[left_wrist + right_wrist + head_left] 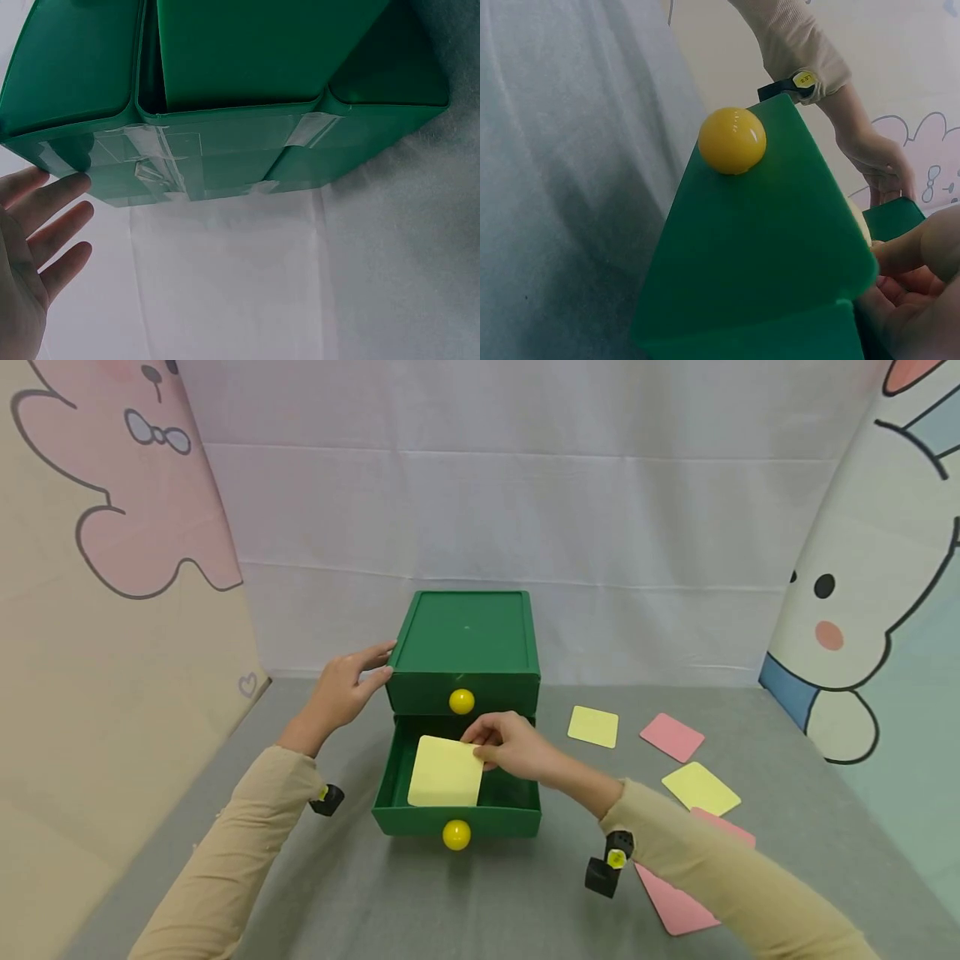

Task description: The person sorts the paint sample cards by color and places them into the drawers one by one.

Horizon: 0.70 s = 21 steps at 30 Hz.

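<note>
A green two-drawer box (467,631) stands on the grey cloth, its lower drawer (510,821) pulled out and its upper one closed. My right hand (517,747) pinches the right edge of a yellow square card (444,772) over the open drawer. In the right wrist view, the drawer front with its yellow knob (732,141) hides most of the card, and the right hand (922,277) is at the drawer's side. My left hand (341,689) touches the box's left side near the top; in the left wrist view its fingers (56,199) are extended along the taped side.
Right of the box lie yellow cards (593,727) and pink cards (672,737), some partly under my right sleeve (705,852). A white cloth backdrop (510,510) hangs behind the box. Printed cartoon panels flank both sides.
</note>
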Available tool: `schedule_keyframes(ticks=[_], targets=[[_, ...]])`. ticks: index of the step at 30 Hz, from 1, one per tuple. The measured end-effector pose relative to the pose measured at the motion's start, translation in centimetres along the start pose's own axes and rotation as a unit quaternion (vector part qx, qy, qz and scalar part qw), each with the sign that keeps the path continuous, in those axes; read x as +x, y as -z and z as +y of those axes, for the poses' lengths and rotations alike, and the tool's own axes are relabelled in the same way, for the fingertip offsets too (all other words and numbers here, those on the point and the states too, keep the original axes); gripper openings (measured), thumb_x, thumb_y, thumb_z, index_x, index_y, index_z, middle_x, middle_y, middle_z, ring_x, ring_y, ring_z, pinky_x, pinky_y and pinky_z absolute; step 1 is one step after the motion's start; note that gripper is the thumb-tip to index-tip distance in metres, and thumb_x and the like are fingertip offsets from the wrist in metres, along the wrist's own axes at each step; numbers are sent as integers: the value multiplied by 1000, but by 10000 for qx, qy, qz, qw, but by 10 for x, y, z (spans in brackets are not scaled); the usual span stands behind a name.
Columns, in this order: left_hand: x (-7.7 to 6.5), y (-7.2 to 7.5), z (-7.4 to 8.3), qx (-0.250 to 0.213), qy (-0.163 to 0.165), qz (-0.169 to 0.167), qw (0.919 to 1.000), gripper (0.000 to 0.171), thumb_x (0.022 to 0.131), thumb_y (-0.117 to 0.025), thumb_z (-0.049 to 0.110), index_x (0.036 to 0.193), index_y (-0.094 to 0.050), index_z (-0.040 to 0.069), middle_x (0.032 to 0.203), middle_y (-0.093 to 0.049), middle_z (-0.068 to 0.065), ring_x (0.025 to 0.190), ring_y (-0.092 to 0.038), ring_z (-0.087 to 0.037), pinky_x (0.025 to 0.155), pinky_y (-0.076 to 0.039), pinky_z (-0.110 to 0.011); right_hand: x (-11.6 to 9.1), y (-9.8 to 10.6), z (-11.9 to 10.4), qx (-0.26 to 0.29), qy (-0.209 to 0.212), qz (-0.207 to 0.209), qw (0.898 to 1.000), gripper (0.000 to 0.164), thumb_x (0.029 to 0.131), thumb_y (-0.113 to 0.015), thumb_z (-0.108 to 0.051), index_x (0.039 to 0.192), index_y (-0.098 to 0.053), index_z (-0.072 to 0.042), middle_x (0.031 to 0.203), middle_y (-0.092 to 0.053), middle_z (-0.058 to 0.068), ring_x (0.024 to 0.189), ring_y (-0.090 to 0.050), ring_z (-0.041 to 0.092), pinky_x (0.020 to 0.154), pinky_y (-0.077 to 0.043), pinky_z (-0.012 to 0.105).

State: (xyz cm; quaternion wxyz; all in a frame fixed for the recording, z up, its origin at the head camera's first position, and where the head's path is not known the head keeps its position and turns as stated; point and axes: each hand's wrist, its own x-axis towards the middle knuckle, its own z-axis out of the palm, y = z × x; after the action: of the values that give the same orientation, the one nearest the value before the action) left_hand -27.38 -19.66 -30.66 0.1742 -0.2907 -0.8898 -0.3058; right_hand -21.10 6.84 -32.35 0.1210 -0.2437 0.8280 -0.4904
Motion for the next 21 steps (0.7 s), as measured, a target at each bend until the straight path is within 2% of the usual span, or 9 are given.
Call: schedule_keyframes(ticks=[8,12,21], targets=[[0,0,0,5,-4,-6,10000,42,94,-49,15,134,-44,2,120,-56,-23,109,-54,-35,89,-42,-52,13,-17,6,-150,-155,-42,9998,15,85,-56,7,97,-63,3,83,-57,9,67,-55,15,63,-54,31],[0,0,1,1,-10,-9,10000,42,94,-49,15,134,-45,2,120,-56,-23,109,-54,-35,89,-41,-52,17,-22,9,-145,-196,-129,9996,14,85,-55,8,97,-63,5,82,-57,9,67,-56,16,64,-54,33],[0,0,1,-6,6,18,10000,42,93,-50,14,133,-45,1,120,-56,-23,109,-54,-35,90,-41,-52,18,-30,15,-162,-151,-409,9989,16,84,-54,11,97,-63,7,82,-59,11,67,-60,24,64,-54,32]])
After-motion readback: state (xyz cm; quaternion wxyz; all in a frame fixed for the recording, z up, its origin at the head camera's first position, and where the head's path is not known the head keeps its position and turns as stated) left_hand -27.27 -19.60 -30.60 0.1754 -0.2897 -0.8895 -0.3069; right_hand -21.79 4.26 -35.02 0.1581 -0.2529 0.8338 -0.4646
